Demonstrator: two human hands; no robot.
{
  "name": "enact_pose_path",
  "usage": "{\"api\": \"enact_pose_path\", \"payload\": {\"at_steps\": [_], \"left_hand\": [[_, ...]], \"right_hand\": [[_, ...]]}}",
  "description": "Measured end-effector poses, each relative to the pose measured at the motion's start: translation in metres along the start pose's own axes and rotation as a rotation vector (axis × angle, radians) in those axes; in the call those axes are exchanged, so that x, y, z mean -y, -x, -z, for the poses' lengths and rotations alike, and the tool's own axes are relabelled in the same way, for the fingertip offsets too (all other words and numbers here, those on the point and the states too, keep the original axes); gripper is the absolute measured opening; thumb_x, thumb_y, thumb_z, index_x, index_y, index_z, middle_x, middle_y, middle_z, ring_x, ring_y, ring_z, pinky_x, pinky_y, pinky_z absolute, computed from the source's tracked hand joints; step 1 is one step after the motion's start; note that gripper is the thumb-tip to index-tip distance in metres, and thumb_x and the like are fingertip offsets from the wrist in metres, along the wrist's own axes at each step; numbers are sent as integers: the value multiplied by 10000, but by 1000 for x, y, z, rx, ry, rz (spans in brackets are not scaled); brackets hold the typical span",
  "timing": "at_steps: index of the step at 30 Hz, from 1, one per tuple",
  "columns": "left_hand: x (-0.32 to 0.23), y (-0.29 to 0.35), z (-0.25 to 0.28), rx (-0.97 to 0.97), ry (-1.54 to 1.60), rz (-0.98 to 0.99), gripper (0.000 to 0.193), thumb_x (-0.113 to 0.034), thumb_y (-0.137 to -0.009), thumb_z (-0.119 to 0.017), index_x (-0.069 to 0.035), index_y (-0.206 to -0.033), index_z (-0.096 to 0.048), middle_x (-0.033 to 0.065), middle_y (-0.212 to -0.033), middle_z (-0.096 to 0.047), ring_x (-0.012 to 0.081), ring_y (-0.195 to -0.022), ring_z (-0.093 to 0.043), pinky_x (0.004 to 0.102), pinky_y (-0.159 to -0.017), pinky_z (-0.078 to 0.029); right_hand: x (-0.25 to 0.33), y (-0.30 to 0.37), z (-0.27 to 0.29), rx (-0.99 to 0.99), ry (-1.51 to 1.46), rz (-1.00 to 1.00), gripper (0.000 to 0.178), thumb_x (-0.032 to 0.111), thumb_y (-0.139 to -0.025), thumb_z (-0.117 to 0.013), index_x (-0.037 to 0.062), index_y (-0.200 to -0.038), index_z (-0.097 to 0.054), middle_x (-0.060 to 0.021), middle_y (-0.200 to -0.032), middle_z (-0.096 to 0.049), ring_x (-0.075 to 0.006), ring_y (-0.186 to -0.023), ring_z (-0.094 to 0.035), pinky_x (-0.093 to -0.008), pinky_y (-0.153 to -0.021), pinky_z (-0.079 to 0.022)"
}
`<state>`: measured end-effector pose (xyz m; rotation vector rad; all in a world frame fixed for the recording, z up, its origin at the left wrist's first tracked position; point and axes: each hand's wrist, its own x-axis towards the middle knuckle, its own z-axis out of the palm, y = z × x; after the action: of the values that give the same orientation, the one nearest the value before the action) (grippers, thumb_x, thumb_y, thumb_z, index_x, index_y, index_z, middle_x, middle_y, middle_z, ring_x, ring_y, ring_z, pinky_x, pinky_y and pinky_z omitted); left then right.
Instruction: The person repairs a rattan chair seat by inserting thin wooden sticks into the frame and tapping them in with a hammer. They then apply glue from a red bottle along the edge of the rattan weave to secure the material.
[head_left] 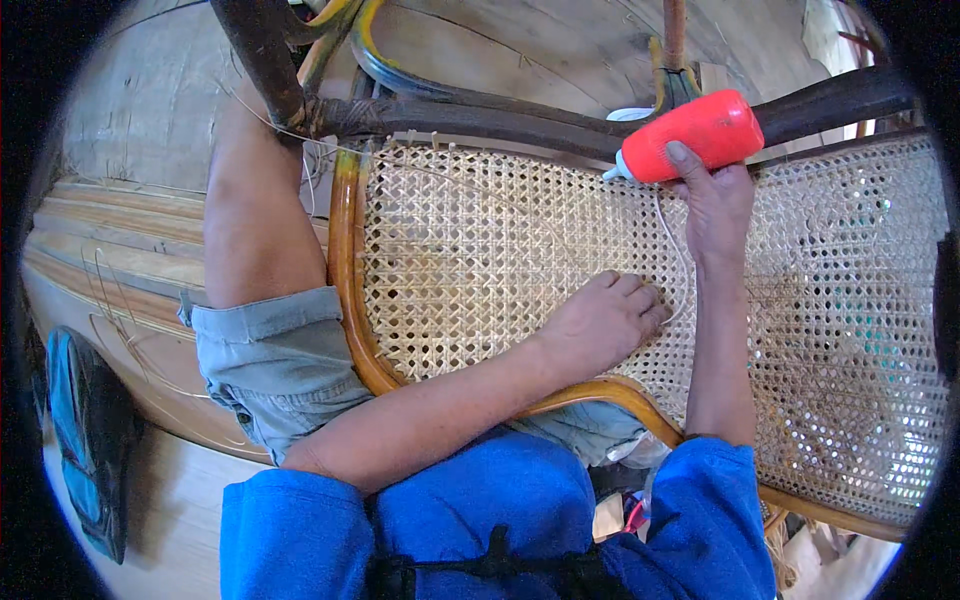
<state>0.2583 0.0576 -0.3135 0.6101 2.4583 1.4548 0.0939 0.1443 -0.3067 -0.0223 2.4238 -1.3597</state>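
Observation:
My right hand [715, 200] is wrapped around a red squeeze bottle [697, 137] with a pale nozzle. The bottle lies tilted, and its tip points left and slightly down, just over the far edge of the woven cane webbing [470, 250]. Lower down, my left hand [610, 318] rests on the webbing with its fingers bent and close together. A thin pale cane strand [688, 262] curves down from beneath the nozzle to those fingertips, which look closed on it; the exact grip is hidden.
A brown wooden frame [343, 225] borders the webbing at the left and front. Dark wooden bars [480, 120] cross the far side. Another woven panel [840, 330] fills the right. Loose cane strands [120, 320] and a dark blue bag-like item [85, 440] lie at the left.

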Motion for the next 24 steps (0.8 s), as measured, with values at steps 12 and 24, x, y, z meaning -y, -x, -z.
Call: {"api": "enact_pose_path", "payload": {"at_steps": [12,24], "left_hand": [[1,1,0,-24,-2,-8,390,-187,-852,-485,-100,-1225,-557,96,-1273,-540,246,-1184,-505,364,-983,-401],[1,1,-1,-29,-10,-12,392,-189,-833,-496,-97,-1207,-567,90,-1239,-549,237,-1145,-519,357,-949,-411]], "right_hand": [[19,5,-2,-13,-93,42,276,115,-810,-733,10,-1030,-604,-68,-942,-675,-152,-852,-642,-303,-800,-510],[4,1,-12,-28,-108,7,291,116,-794,-751,21,-1025,-602,-67,-950,-673,-140,-834,-639,-288,-763,-516]]}}
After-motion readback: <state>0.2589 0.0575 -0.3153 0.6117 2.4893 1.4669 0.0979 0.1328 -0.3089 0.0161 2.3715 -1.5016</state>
